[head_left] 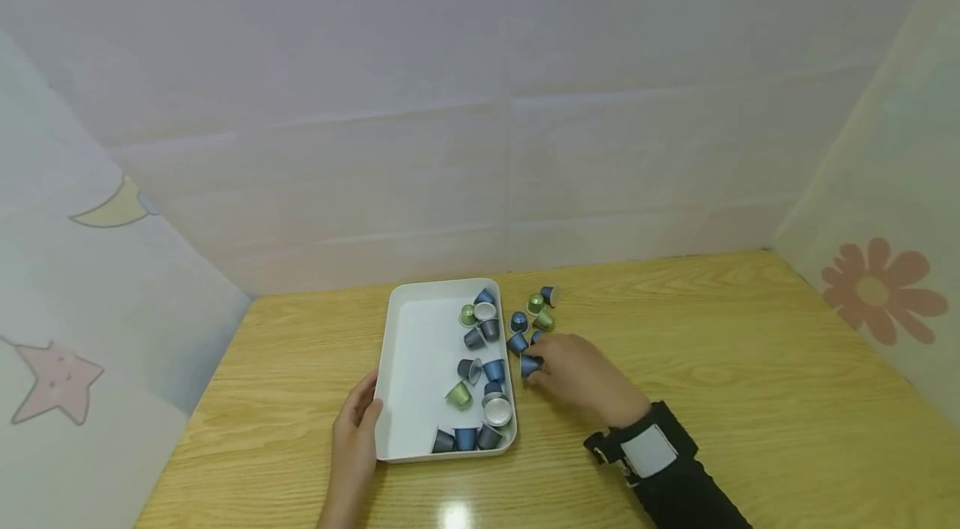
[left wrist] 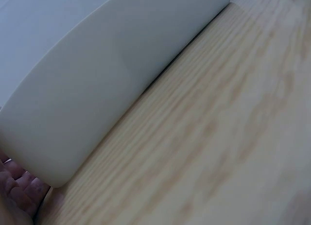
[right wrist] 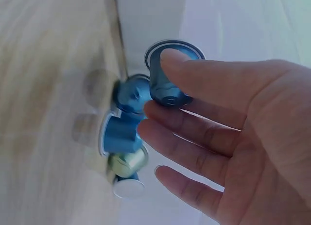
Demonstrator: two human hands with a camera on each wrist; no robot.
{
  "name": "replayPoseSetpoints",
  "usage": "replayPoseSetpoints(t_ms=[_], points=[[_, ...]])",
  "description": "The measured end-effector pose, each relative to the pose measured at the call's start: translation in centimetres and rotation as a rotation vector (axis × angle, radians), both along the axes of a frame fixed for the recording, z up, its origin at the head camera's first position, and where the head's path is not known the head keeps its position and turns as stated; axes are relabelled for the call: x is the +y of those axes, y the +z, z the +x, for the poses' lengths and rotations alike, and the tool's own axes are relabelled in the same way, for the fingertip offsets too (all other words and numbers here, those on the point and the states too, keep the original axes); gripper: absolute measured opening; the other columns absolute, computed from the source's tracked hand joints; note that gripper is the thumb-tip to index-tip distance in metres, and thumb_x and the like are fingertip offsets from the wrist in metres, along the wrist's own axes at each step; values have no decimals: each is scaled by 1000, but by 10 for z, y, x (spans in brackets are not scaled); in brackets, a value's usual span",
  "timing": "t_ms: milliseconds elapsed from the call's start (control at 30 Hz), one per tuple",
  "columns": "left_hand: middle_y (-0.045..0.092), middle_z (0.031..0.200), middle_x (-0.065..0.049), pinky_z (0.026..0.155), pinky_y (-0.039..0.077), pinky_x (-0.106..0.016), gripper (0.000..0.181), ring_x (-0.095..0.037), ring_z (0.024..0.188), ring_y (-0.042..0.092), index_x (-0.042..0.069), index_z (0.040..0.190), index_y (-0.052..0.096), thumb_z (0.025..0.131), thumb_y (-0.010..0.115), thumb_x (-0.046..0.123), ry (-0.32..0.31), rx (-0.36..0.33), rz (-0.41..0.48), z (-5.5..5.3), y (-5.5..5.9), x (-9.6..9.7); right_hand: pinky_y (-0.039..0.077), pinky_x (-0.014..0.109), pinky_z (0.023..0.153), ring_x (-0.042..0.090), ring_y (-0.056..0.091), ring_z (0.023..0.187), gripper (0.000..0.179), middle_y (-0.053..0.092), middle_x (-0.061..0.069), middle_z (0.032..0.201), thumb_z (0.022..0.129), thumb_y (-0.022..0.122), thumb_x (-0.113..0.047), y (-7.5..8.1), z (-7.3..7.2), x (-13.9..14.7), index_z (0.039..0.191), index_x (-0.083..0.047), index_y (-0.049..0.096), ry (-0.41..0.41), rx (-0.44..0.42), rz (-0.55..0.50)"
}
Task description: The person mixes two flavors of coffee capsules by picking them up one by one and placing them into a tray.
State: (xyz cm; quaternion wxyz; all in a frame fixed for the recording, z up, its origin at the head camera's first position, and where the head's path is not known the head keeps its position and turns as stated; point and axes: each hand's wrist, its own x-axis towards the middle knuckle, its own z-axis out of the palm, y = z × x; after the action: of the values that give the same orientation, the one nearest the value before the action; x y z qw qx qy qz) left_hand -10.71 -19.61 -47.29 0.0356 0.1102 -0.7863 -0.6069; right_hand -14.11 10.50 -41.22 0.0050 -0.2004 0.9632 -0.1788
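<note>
My right hand (head_left: 581,375) is just right of the white tray, pinching a blue coffee capsule (right wrist: 159,81) between thumb and fingers. The right wrist view shows the thumb on the capsule's side, its rim tipped up. At the left wall of the white tray (head_left: 412,362), my left hand (head_left: 352,439) grips the edge, thumb by the rim; part of its fingers is hidden by the tray wall. Inside, several blue, dark grey and green capsules lie along the tray's right side, such as a green capsule (head_left: 459,396) and a dark capsule (head_left: 443,441).
Beyond the right hand, more loose capsules lie on the wooden table (head_left: 712,362) beside the tray, among them a green capsule (head_left: 543,319) and a blue capsule (head_left: 518,321). A pale wall (head_left: 375,204) rises behind the table, with decorated side panels left and right.
</note>
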Motion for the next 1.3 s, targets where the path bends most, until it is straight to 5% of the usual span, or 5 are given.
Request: replayPoseSetpoints(t_ms=[267,600,833,1100,1300], points=[[53,139,-17,81,43,-11,41,-21,119,48,10,138,47,97,41,8,3,-5,6,1,2,1,54,37,81,17,62,91,27,71,4,101,78,73,-22,12,4,4,103,-12,72,-73,5,-9],[51,141,-14,79,43,-8,41,-14,116,47,12,138,46,98,40,12,0,-37,2,1,3,1,55,37,79,18,63,90,29,70,5,104,78,73,-22,25,8,-4,105,-12,72,-32,19,-27],[52,140,-13,78,43,-8,40,-1,108,48,13,137,47,98,41,11,8,-42,3,0,3,1,56,36,78,17,63,89,26,70,3,101,80,71,-24,26,13,-17,102,-10,72,83,84,17],[52,140,-18,78,42,-8,40,-21,119,48,9,138,47,98,41,10,12,-2,15,0,3,3,56,34,79,14,62,87,18,70,-1,94,84,66,-21,20,22,-39,99,-14,71,227,144,68],[51,140,-18,79,39,-5,41,-23,122,46,9,138,47,98,41,10,13,3,9,1,2,3,55,32,76,12,62,85,20,70,-2,95,85,65,-19,18,29,-46,105,-15,70,270,184,64]])
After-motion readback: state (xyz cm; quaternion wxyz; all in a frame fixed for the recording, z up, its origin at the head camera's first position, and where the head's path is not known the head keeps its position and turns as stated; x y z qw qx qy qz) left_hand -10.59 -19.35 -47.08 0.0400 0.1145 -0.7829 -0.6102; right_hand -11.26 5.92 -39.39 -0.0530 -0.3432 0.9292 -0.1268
